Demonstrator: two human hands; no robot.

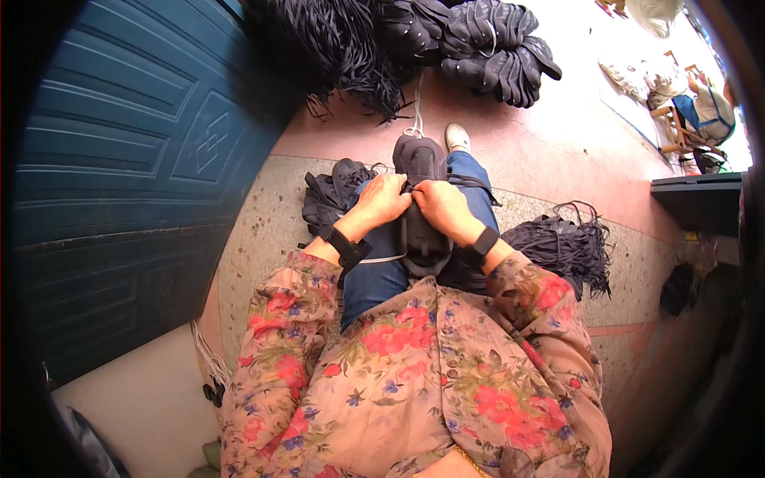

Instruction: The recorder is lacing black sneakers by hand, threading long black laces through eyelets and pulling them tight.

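Observation:
A black shoe upper [425, 247] lies lengthwise over my lap, its rounded dark-grey end [421, 153] pointing away from me. My left hand [383, 199] grips its left edge near the middle, fingers closed. Facing it, my right hand [443, 209] is closed in a pinch on the same part of the upper, and the fingertips of both hands nearly meet. Any lace between the fingers is too small and dark to make out. More black shoe uppers [331, 195] rest in a pile beside my left hand. A bundle of black laces [562, 243] lies to the right of my legs.
Large tied bundles of black shoe uppers [498, 52] and black laces [339, 48] sit on the floor ahead, with a white cord [418, 103] trailing from them. A blue panelled door [135, 167] stands at left. At far right are a dark table [697, 199] and a wooden chair [677, 131].

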